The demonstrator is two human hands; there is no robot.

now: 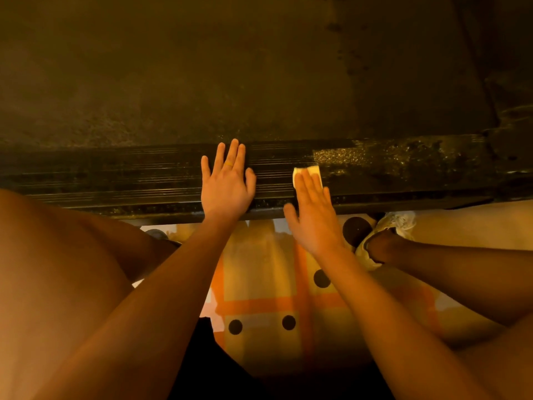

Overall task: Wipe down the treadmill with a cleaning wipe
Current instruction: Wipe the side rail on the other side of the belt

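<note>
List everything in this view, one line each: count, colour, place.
treadmill belt: one, dark, across the top.
side rail: one, black and ribbed, across the middle, dusty towards the right.
cleaning wipe: one, pale, on the rail under the right fingertips.
mat: one, cream with orange stripes and black dots, on the floor below the rail.
shoe: one, pale, at the right below the rail.
left hand: one, flat on the rail, left of the wipe.
right hand: one, flat, pressing the wipe.
legs: two, bare, one at each side.

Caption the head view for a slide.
Right hand presses a wipe on the treadmill's ribbed side rail; left hand rests flat beside it.
</note>
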